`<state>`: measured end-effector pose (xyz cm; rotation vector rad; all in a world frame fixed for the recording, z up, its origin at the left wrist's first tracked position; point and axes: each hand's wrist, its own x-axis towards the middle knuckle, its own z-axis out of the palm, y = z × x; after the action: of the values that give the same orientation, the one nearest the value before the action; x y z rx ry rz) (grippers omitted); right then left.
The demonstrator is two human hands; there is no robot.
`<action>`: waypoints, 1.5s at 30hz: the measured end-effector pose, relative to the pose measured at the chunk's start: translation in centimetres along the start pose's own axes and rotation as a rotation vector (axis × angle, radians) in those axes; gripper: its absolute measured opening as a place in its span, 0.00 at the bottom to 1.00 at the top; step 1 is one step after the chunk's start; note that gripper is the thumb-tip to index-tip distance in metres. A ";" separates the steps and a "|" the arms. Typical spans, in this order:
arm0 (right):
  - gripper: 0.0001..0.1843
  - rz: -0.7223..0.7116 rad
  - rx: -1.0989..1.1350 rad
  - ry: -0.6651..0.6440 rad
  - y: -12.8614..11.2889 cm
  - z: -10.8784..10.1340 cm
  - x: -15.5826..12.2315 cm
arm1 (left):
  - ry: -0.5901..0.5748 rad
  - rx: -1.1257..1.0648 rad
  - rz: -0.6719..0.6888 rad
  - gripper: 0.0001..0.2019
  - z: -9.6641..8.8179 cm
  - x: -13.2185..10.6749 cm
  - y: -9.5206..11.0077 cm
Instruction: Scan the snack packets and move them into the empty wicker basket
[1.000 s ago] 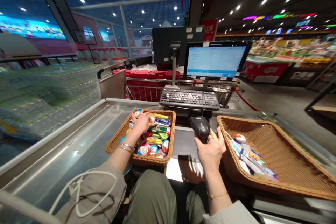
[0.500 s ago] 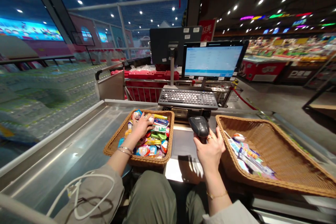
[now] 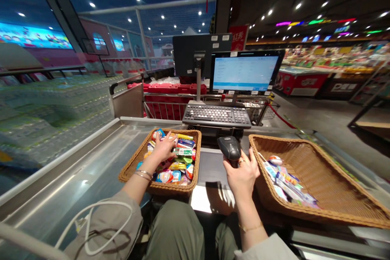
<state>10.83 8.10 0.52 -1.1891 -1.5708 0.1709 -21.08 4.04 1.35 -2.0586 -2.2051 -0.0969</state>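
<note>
My left hand rests among small packaged sweets in the left wicker basket, its fingers apart and partly sunk between the wrappers. No item shows clearly in its grasp. A round blue-and-red pack lies by the fingertips. My right hand is wrapped round the handle of a black barcode scanner, held upright above the counter between two baskets. Close beside that hand stands the right wicker basket, with a few flat packs and a round white-and-red item at its near left end.
Behind the baskets are a black keyboard and a lit monitor. A metal counter with a raised edge runs along the left. A shopping cart stands beyond. A white cable loops over my left sleeve.
The view has shifted slightly. My left hand stays in the left basket with its fingers moving a little among the sweets; my right hand keeps the scanner in the same place.
</note>
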 end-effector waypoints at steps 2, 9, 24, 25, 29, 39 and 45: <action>0.15 -0.002 0.007 0.004 0.0 0.0 0.0 | 0.015 -0.001 0.018 0.12 -0.3 -0.1 0.3; 0.13 0.002 0.011 -0.012 -0.1 -0.1 0.0 | 0.132 0.010 0.013 0.11 -1.4 -0.2 1.0; 0.10 -0.041 -0.015 -0.075 -0.2 -0.2 0.0 | 0.397 -0.003 -0.051 0.10 -4.6 1.0 4.7; 0.10 -0.043 -0.017 -0.084 -0.2 -0.2 0.0 | 0.404 -0.013 -0.046 0.10 -4.8 1.1 5.1; 0.11 -0.044 -0.026 -0.087 0.1 -0.3 0.1 | 0.429 -0.026 -0.023 0.09 -4.9 1.5 6.7; 0.11 -0.078 -0.066 -0.116 1.0 -0.4 0.1 | 0.449 -0.057 0.024 0.10 -4.6 2.5 9.6; 0.09 -0.055 -0.054 -0.119 0.1 -0.9 0.2 | 0.451 -0.077 0.044 0.11 -4.8 2.8 10.8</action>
<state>11.68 7.86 0.90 -1.1947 -1.7193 0.1665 -10.25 6.99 6.04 -1.8861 -1.9041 -0.5874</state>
